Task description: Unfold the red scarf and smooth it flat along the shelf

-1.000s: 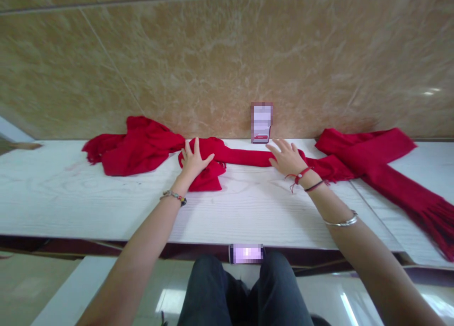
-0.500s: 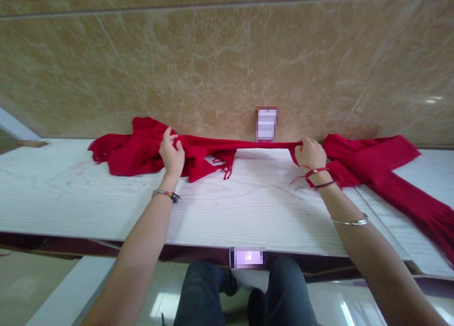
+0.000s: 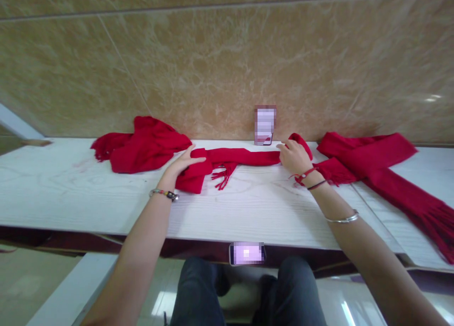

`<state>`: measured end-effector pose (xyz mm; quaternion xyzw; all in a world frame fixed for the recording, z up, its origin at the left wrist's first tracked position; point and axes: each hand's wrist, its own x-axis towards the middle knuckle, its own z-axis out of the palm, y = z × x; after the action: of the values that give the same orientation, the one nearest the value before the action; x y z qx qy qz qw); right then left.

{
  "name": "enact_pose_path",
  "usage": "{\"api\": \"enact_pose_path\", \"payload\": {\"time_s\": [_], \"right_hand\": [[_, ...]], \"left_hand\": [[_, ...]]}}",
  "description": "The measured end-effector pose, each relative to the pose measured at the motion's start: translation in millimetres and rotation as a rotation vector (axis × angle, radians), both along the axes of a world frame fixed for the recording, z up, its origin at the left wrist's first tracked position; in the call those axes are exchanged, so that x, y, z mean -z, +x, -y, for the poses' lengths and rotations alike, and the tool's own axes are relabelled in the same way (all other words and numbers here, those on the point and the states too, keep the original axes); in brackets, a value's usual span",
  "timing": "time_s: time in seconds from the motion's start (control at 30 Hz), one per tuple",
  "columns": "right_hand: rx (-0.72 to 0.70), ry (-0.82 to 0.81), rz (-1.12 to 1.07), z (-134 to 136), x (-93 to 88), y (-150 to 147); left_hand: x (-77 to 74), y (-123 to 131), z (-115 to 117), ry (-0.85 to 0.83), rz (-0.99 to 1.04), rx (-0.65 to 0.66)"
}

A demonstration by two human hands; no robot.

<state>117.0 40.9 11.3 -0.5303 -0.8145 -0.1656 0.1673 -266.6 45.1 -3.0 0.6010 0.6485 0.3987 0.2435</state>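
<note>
A narrow red fringed scarf (image 3: 243, 156) stretches along the white wooden tabletop between my hands, folded over at its left end, with tassels hanging toward me. My left hand (image 3: 180, 164) rests on the folded left end, fingers stretched out and thumb apart. At the other end, my right hand (image 3: 294, 156) has its fingers curled onto the scarf, and a loop of red cloth shows behind it. Beyond my left hand lies a crumpled red cloth (image 3: 142, 146). To the right of my right hand lies another red fringed scarf (image 3: 372, 163), crossed over itself.
A phone (image 3: 265, 125) with a blurred screen leans against the brown marble-patterned wall (image 3: 213, 61). Another phone (image 3: 247, 253) is at the table's front edge, above my knees. The white table (image 3: 248, 212) has a seam at the right.
The taut, raised strip of scarf has come down flatter and wider onto the table. My left hand has moved right and nearer, off the crumpled cloth; my right hand has shifted slightly left.
</note>
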Motion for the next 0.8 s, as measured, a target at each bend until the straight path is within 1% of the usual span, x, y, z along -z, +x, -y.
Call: {"api": "enact_pose_path", "payload": {"time_s": [0.03, 0.1, 0.17, 0.2, 0.3, 0.37, 0.43, 0.47, 0.5, 0.53, 0.63, 0.7, 0.73, 0.77, 0.8], "right_hand": [[-0.034, -0.053, 0.051, -0.1, 5.1, -4.2], [-0.065, -0.178, 0.149, -0.3, 13.5, -8.4], [-0.054, -0.273, 0.223, -0.9, 18.2, -8.5], [-0.044, -0.291, 0.246, -1.4, 19.0, -8.0], [-0.043, -0.278, 0.281, -2.8, 16.2, -8.3], [-0.051, -0.263, 0.285, -3.0, 10.7, -10.2], [-0.013, -0.209, 0.252, -1.7, 2.6, -11.0], [0.027, -0.164, 0.219, -0.4, -2.2, -10.1], [0.083, -0.113, 0.179, 1.4, -7.2, -7.8], [0.152, -0.061, 0.133, 3.4, -12.3, -4.1], [0.343, 0.026, 0.041, 9.4, -24.8, 13.5], [0.423, 0.017, 0.033, 11.6, -29.4, 25.5], [0.426, 0.012, 0.038, 11.9, -30.3, 29.5], [0.387, 0.014, 0.045, 11.7, -30.3, 31.3], [0.32, 0.025, 0.052, 11.2, -29.3, 30.5]], "left_hand": [[1.8, 1.3, -0.4, 0.007, -0.03, 0.019], [3.2, 2.6, -4.3, 0.1, -0.092, -0.007], [1.6, 3.2, -9.2, 0.199, -0.156, -0.043], [0.0, 3.7, -10.9, 0.243, -0.189, -0.06], [-5.7, 5.6, -9.7, 0.408, -0.257, -0.129], [-8.4, 5.1, -5.7, 0.561, -0.264, -0.223], [-8.6, 0.8, -3.1, 0.667, -0.248, -0.333], [-7.6, -2.7, -3.2, 0.675, -0.237, -0.376], [-6.1, -6.7, -4.4, 0.646, -0.229, -0.398], [-4.2, -10.7, -6.3, 0.581, -0.221, -0.397], [0.3, -18.1, -13.2, 0.314, -0.177, -0.305], [-0.4, -16.3, -14.3, 0.232, -0.079, -0.248], [-2.0, -13.3, -13.0, 0.225, -0.019, -0.221], [-4.0, -9.1, -10.5, 0.219, 0.031, -0.177], [-6.3, -4.1, -6.9, 0.191, 0.051, -0.105]]}}
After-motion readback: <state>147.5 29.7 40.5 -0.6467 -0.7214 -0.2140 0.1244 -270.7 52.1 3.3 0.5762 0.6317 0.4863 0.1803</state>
